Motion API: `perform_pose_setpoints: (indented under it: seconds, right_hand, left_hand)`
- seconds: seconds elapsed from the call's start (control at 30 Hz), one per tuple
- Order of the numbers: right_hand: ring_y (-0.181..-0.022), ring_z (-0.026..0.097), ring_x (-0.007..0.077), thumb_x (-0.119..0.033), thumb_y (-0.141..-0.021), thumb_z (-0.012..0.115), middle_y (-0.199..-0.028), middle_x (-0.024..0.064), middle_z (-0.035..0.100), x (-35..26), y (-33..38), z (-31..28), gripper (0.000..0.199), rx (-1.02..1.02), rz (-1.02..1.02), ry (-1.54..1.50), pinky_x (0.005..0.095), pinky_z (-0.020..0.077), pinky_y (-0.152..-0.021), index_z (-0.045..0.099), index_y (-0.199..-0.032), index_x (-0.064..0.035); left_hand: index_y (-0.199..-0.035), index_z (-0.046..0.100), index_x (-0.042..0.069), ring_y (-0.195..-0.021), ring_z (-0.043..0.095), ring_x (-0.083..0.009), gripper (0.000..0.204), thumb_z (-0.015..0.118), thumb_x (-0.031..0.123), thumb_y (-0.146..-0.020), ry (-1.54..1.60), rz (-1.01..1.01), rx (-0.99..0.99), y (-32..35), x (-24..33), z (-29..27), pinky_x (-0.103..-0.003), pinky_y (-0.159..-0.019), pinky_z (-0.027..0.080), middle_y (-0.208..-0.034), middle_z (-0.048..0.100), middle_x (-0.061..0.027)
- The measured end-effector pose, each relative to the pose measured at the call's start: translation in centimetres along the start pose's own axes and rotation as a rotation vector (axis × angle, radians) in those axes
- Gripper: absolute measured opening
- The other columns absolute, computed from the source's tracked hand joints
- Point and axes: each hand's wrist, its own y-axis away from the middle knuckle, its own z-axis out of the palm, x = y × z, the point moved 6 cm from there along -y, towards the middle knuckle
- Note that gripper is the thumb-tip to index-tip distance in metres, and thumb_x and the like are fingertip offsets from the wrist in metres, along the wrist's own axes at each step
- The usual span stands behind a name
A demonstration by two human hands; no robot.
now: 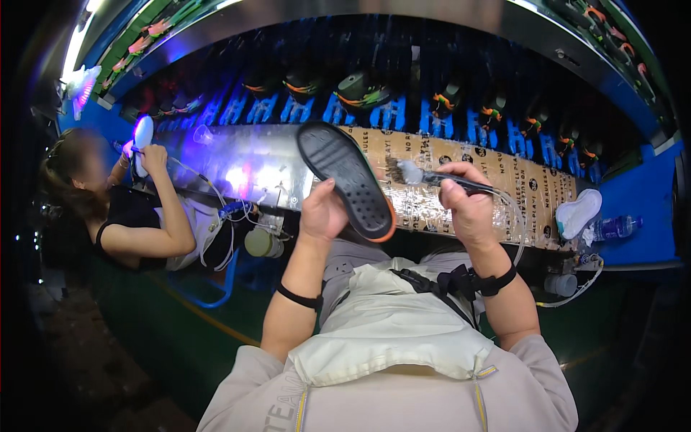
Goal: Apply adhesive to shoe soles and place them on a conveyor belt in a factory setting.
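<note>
Head view: a dark shoe sole (348,180) with an orange edge is held upright in the left hand (322,210), the fingers clamped on its lower end, tread turned toward the camera, above the lap and in front of the long desk (237,162). A brush (432,175) with pale bristles is gripped in the right hand (468,205), fingers closed around the handle, the bristles kept just beside the sole's right edge, with a thin tube (512,216) seen running from the handle. A white sole (578,212) and a plastic bottle (615,227) are laid on the desk at right. At left, another white sole (143,135) is being worked on by a seated co-worker (137,216).
</note>
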Motion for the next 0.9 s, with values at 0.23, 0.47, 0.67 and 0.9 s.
perform_pose_setpoints:
  seconds: [0.23, 0.47, 0.67, 0.9]
  right_hand:
    - [-0.07, 0.053, 0.0033, -0.01, -0.094, 0.071, -0.082, -0.0038, 0.063, -0.5, -2.1, 4.2, 0.016, -0.029, 0.018, 0.141, 0.0211, 0.0425, -0.063, 0.069, -0.107, -0.0015]
    - [-0.079, 0.057, 0.004, -0.012, -0.093, 0.07, -0.086, -0.0031, 0.065, -0.8, -3.7, 6.6, 0.015, -0.04, -0.008, 0.24, 0.0228, 0.0468, -0.071, 0.07, -0.103, -0.0007]
    - [-0.079, 0.058, 0.0062, -0.013, -0.092, 0.071, -0.086, -0.0003, 0.066, -1.1, -4.5, 7.5, 0.015, -0.041, -0.043, 0.307, 0.0249, 0.0478, -0.072, 0.07, -0.101, -0.001]
    - [-0.077, 0.061, 0.0101, -0.015, -0.09, 0.072, -0.084, 0.0044, 0.068, -0.7, -5.3, 8.0, 0.018, -0.021, -0.156, 0.448, 0.0272, 0.049, -0.071, 0.07, -0.101, -0.0012]
  left_hand:
    - [-0.151, 0.042, -0.001, -0.138, 0.051, -0.0387, 0.086, 0.026, 0.069, -0.104, 0.285, 0.052, -0.024, 0.3, -2.1, 2.3, -0.053, -0.119, 0.038, -0.148, 0.054, -0.0215]
    - [-0.152, 0.042, 0.004, -0.139, 0.05, -0.0348, 0.084, 0.017, 0.069, -0.106, 0.246, -0.049, 0.192, 0.0, -3.1, 2.1, -0.049, -0.121, 0.035, -0.15, 0.052, -0.0185]
    - [-0.154, 0.04, 0.003, -0.143, 0.046, -0.0311, 0.083, 0.019, 0.068, -0.106, 0.233, -0.031, 0.13, -0.2, -3.0, 2.5, -0.047, -0.123, 0.032, -0.153, 0.05, -0.0163]
    - [-0.154, 0.04, 0.004, -0.144, 0.045, -0.029, 0.081, 0.021, 0.067, -0.107, 0.235, -0.06, 0.151, -0.2, -3.2, 3.0, -0.045, -0.123, 0.032, -0.155, 0.048, -0.014]
